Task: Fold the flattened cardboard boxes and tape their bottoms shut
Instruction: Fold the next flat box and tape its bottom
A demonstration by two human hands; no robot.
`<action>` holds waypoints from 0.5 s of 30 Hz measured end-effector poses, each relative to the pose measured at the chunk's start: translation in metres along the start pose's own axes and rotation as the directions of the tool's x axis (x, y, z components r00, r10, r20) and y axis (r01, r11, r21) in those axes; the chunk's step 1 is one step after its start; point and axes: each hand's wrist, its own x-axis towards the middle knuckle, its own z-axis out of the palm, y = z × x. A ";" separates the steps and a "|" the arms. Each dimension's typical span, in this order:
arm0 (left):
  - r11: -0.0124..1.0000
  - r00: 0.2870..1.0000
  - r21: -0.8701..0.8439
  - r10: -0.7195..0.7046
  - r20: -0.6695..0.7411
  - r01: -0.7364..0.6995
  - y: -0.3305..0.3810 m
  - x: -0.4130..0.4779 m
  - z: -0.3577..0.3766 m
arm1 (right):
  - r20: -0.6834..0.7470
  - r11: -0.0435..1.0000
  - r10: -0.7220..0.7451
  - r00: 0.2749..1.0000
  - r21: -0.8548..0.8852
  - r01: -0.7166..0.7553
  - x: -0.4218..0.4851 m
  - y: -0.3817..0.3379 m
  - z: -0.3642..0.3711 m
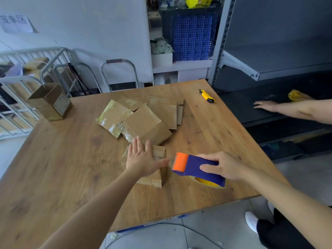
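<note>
Cardboard fills the middle of the wooden table (62, 159), and the small box (156, 177) being worked on sits nearest the wearer, just short of the loose pile of flattened boxes (142, 119). The left hand (142, 159) lies palm down on top of that small box, forearm stretched forward from the lower left, fingers straight and slightly spread, thumb angled out toward the tape dispenser (197, 168). The right hand (224, 166) grips the blue body of the dispenser from above, fingers curled over its top and thumb pressed along its near side; the orange roller end points at the small box and sits just beside its right edge, while a roll of yellowish tape shows beneath the blue housing.

Beyond the pile, a yellow utility knife (206, 96) lies near the table's far right corner. An upright open box (51, 103) stands at the table's far left corner. Right of the table, another person's hand (267, 106) rests flat, fingers spread, on a dark shelf (269, 115).

A sheet of paper (16, 23) on the wall behind the table bears large characters, too blurred to read with confidence.
</note>
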 end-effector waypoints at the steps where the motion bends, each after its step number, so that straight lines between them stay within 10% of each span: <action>1: 1.000 1.000 -0.002 0.001 0.000 -0.001 0.000 0.000 -0.001 | -0.003 1.000 0.004 1.000 -0.002 -0.004 -0.002 0.001 -0.001; 15: 0.999 0.999 -0.016 -0.032 -0.016 0.032 0.005 0.001 -0.001 | -0.005 0.959 0.101 0.995 -0.265 -0.099 0.014 -0.031 0.011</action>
